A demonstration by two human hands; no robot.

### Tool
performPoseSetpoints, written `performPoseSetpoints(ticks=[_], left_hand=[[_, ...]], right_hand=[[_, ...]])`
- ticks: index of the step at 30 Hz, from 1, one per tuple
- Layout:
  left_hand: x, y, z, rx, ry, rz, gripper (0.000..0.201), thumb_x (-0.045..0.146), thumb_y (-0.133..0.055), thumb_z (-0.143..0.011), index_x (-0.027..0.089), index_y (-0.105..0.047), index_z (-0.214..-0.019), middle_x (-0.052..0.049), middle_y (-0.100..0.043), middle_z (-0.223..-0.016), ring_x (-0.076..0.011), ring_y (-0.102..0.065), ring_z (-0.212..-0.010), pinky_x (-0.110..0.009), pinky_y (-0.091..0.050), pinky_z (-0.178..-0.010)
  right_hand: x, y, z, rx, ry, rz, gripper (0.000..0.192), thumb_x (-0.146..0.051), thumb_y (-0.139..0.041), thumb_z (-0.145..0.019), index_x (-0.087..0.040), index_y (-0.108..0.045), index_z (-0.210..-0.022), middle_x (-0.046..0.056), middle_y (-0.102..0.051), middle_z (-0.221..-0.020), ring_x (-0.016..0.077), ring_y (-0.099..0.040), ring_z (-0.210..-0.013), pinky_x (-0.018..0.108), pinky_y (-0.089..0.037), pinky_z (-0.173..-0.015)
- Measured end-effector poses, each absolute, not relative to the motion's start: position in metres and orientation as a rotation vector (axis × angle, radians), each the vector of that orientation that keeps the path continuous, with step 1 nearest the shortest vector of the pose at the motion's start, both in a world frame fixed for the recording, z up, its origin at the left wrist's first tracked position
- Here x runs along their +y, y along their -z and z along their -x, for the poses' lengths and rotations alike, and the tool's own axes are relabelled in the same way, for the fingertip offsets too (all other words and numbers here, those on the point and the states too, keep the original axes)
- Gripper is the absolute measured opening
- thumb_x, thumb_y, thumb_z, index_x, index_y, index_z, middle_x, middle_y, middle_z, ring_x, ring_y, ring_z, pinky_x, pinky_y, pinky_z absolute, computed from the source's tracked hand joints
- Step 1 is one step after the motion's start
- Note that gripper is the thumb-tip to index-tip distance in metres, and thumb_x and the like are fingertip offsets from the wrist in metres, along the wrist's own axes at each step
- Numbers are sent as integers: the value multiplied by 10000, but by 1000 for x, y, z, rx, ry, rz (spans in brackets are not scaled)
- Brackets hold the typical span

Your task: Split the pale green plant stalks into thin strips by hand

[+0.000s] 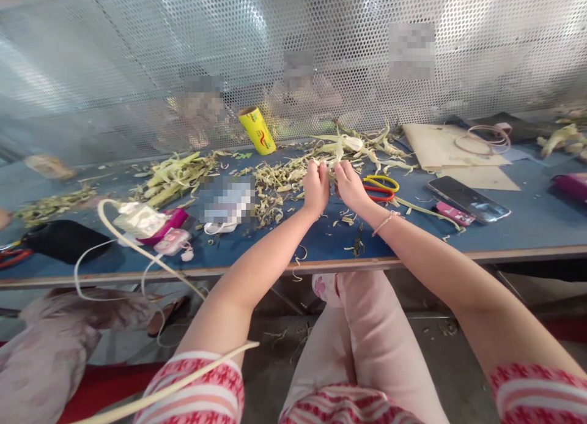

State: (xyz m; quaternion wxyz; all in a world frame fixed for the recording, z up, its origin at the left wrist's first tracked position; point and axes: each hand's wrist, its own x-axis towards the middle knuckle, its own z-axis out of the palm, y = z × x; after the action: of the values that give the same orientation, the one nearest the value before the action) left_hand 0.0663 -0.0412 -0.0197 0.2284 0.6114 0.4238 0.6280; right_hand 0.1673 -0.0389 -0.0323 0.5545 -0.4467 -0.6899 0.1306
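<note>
My left hand (317, 184) and my right hand (349, 182) are close together over the table, fingers closed in a pinch. Between them they grip a pale green plant stalk (339, 150), whose upper end sticks up above the fingers; the rest is hidden by my hands. Left of and behind my hands spreads a heap of shredded plant scraps (279, 178). Longer pale stalks (367, 144) lie just beyond my fingertips. Scissors with red and yellow handles (383, 188) rest beside my right hand, their blades not visible.
A yellow cardboard tube (257, 130) stands tilted by the perforated metal panel (348, 51). Right are a phone (470, 199), a pink box (454, 213) and a paper folder (440, 145). Left lie a bundle of stalks (177, 174), a white cable (151, 252) and a black pouch (66, 241). Another person's leg (55, 344) shows lower left.
</note>
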Motion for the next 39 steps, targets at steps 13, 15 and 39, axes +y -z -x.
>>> performPoseSetpoints(ticks=[13, 15, 39], left_hand=[[-51, 20, -69, 1066, -1633, -1781, 183, 395, -478, -906, 234, -481, -818, 45, -419, -534, -107, -428, -485, -274, -333, -575], [-55, 19, -69, 1048, -1617, -1772, 198, 416, -472, -907, 235, -488, -827, 47, -420, -523, -103, -436, -476, -270, -349, -575], [-36, 22, -63, 948, -1641, -1809, 415, 640, -373, -862, 234, -416, -792, 73, -321, -469, -85, -364, -377, -257, -300, -438]], right_hand=[[-38, 21, -184, -1461, -358, 1108, 265, -447, -338, -926, -246, -491, -842, -1, -506, -709, 133, -436, -618, 304, -427, -608], [-32, 22, -187, -1422, -375, 1076, 299, -481, -327, -931, -247, -509, -898, 1, -518, -725, 126, -441, -601, 298, -435, -595], [-11, 19, -216, -993, -573, 955, 347, -542, -586, -803, -227, -456, -742, -73, -259, -539, 66, -261, -445, 239, -197, -443]])
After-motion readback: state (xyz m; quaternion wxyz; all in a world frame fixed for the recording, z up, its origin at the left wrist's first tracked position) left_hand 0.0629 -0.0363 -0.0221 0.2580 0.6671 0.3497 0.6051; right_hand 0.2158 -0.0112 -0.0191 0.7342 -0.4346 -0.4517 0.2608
